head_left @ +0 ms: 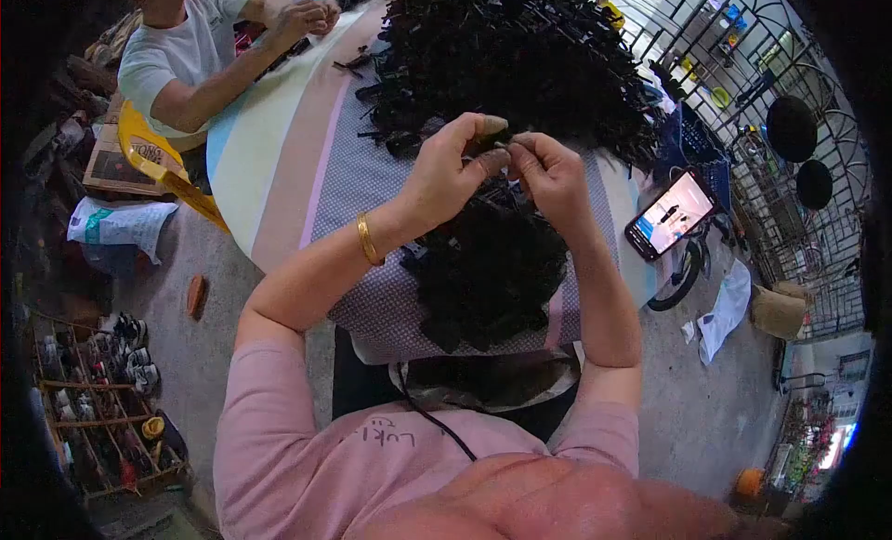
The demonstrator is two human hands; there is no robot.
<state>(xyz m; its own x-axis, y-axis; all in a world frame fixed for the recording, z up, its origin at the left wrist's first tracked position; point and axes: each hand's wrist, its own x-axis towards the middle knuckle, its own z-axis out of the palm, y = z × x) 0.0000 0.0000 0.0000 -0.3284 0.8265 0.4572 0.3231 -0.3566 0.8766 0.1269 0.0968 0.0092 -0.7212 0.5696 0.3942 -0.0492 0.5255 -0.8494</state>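
Note:
My left hand (452,164) and my right hand (548,171) meet above the table, fingertips pinched together on a small black plastic part (495,142). A gold bangle (368,239) circles my left wrist. Right below the hands lies a small heap of black parts (488,266) on the dotted cloth. A much larger pile of black parts (520,57) fills the far side of the table (279,140).
Another person in a white shirt (186,52) sits at the table's far left on a yellow chair (153,154), hands together. A lit phone (671,215) leans at the table's right edge. A shoe rack (102,401) stands on the floor at left, metal gates at right.

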